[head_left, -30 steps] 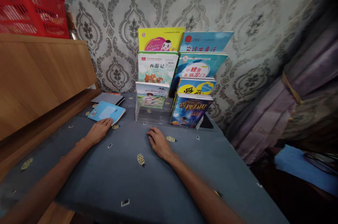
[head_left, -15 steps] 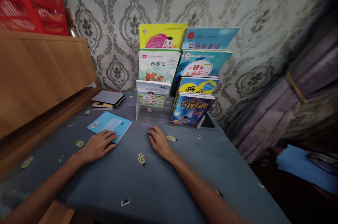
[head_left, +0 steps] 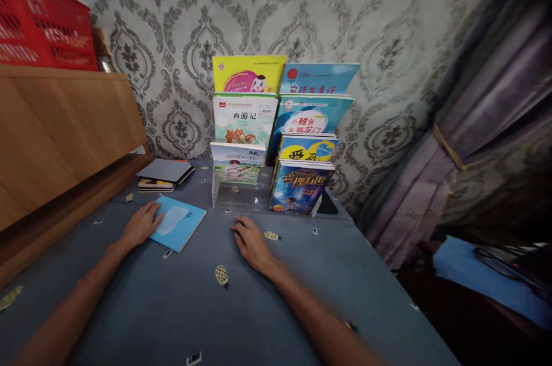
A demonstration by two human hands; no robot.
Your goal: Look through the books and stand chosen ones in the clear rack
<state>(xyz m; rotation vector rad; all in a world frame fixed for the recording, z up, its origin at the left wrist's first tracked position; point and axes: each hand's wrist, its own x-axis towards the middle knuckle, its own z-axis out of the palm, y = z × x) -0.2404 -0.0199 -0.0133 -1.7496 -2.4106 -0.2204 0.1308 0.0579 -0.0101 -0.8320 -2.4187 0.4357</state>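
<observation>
Left grip reached the left edge of the blue book

Half a second earlier it covered the near corner; now its thumb touched the cover, clasp uncertain. The book lay flat on the tabletop, near the stack. Right grip rested, loosely spread.

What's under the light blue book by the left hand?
Tablecloth shows around the light blue book, which appears to lie on it. Anything directly beneath is covered by the book; the left hand also hides part of the book's left edge.
</observation>
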